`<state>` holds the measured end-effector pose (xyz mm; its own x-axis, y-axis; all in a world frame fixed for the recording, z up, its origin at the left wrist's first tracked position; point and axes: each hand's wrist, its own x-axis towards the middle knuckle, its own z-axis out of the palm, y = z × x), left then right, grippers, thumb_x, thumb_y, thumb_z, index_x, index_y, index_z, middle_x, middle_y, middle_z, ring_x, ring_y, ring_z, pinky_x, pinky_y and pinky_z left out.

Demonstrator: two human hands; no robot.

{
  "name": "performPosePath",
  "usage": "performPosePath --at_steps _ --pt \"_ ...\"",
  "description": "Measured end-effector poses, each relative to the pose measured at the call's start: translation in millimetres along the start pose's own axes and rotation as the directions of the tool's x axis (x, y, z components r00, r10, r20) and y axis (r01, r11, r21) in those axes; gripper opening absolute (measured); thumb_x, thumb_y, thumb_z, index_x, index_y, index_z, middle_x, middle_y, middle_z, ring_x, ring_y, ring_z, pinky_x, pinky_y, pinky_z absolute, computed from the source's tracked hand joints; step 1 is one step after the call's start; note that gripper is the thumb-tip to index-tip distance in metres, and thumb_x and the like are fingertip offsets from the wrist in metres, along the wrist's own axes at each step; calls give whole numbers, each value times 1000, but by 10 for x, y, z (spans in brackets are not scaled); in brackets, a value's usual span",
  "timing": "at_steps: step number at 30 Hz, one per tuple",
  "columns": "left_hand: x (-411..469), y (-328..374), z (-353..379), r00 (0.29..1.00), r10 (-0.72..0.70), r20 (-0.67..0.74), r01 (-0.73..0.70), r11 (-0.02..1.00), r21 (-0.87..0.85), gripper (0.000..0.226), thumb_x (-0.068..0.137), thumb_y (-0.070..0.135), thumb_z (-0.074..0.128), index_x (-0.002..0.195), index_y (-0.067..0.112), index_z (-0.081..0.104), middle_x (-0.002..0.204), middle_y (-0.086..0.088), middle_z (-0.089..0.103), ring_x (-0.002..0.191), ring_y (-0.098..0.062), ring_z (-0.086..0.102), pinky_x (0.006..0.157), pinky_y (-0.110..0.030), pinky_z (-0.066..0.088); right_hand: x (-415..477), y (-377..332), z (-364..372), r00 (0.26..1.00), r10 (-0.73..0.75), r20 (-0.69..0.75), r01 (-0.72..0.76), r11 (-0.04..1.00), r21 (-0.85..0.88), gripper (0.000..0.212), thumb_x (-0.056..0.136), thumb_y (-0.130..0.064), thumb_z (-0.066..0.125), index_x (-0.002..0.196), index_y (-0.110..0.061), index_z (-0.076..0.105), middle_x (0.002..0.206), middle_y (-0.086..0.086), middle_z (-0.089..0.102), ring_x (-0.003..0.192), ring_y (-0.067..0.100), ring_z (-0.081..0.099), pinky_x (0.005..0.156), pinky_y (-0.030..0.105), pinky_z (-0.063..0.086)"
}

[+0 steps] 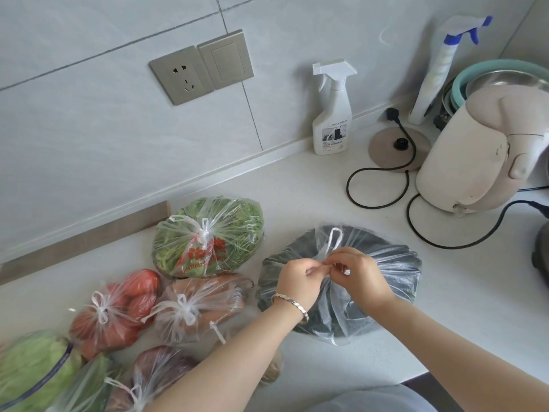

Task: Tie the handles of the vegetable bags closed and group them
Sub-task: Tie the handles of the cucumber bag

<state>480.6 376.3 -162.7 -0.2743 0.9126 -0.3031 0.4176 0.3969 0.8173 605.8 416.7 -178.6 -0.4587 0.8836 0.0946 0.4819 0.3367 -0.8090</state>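
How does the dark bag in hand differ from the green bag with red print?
The green bag is knotted shut; the dark bag is not yet tied, and the left hand and right hand pinch its handles. The green bag carries red print; the dark bag is plain. The green bag holds light green vegetables; the dark bag's contents look dark. Both are clear plastic and full.

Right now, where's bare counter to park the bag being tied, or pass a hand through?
Bare: counter right of the dark-greens bag, below the kettle cord; also the strip between the printed greens bag and the spray bottle. Crowded: front-left is packed around the tomato bag; kettle and its base fill back-right.
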Motion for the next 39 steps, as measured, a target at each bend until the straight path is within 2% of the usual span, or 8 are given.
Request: performPosePath --at_steps 7,14,19,21,24,28,35,39 --pt "-5 54 -13 997 74 21 -77 983 167 20 88 21 55 85 8 70 83 -10 72 80 -22 65 75 -33 51 -2 -58 -34 969 248 -2 -245 957 157 15 76 2 67 76 -12 70 51 -11 49 47 -2 49 48 7 37" --pt "24 22 -56 974 212 79 -226 908 354 24 92 23 47 83 8 65 69 -12 62 67 -28 56 59 -31 40 31 -107 -172 919 350 184 -393 861 324 13 78 -2 66 71 -8 57 45 -6 47 38 3 30 41 11 27" --pt "92 -4 -112 976 50 210 -57 998 25 23 91 24 53 88 6 67 52 3 49 44 -1 45 54 -19 38 94 -78 -367 839 329 433 -489 804 338 27 79 6 59 73 -18 71 55 -6 60 45 4 41 48 14 36" --pt "111 -9 -110 960 -65 273 87 994 -70 22 91 22 53 95 5 66 53 4 46 34 2 40 47 -12 34 52 -33 -326 868 270 418 -410 864 293 32 78 5 63 81 -25 73 62 -6 63 46 1 43 48 13 38" --pt "102 4 -98 912 -192 364 247 963 -110 17 93 17 49 97 12 64 57 3 44 31 0 32 34 -10 23 -47 47 -181 984 51 169 -57 998 29 21 76 -4 70 83 -23 74 73 -5 67 58 2 54 59 17 47" --pt "122 51 -95 854 -295 429 386 912 -140 19 93 18 47 78 20 57 57 2 39 32 -1 25 32 -13 15 -100 205 -92 926 -368 88 376 866 -331 10 68 -13 70 77 -11 74 74 2 70 66 17 66 60 23 55" --pt "145 93 -53 828 -353 436 459 873 -164 26 93 11 44 68 16 50 57 0 36 27 -1 24 30 -12 13 -52 278 -100 872 -454 184 469 662 -585 26 84 -28 47 74 -14 66 80 1 65 66 17 61 56 28 52" --pt "128 139 -9 909 -289 300 322 944 -66 25 89 10 50 65 12 55 53 -1 46 35 -2 42 40 -12 37 -104 249 -131 867 -408 286 489 593 -640 25 83 -28 40 75 -19 62 77 -3 59 66 17 54 61 27 45"
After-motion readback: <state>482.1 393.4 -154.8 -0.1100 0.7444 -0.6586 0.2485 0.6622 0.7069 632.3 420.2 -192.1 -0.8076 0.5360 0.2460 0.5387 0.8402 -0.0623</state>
